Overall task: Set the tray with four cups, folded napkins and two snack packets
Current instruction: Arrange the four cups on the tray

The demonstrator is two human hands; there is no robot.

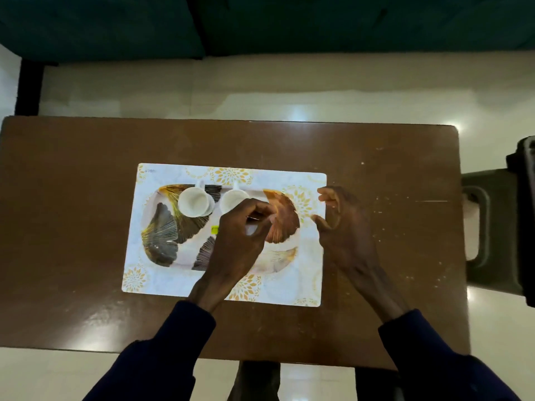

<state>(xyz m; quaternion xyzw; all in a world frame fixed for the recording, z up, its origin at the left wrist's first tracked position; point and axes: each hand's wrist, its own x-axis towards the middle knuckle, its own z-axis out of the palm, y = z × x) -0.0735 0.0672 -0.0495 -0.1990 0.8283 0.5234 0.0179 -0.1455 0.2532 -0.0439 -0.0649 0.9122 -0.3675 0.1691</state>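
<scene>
A patterned tray [162, 241] with dark and orange leaf prints lies on a white and gold placemat [307, 273]. Two white cups stand along the tray's far edge, one at the left [193, 201] and one near the middle [231, 198], which my fingers partly cover. My left hand [240, 235] hovers over the tray's middle with its fingers curled and pinched together; whether they hold anything is unclear. A small yellow-green thing [214, 229] peeks out beside it. My right hand [338, 224] is at the placemat's right edge, fingers apart and empty. No napkins or snack packets show.
The placemat sits in the middle of a brown wooden table [72, 227] with bare wood on both sides. A dark plastic stool [492, 227] stands off the table's right end. A teal sofa [260, 21] runs across the far side over a pale tiled floor.
</scene>
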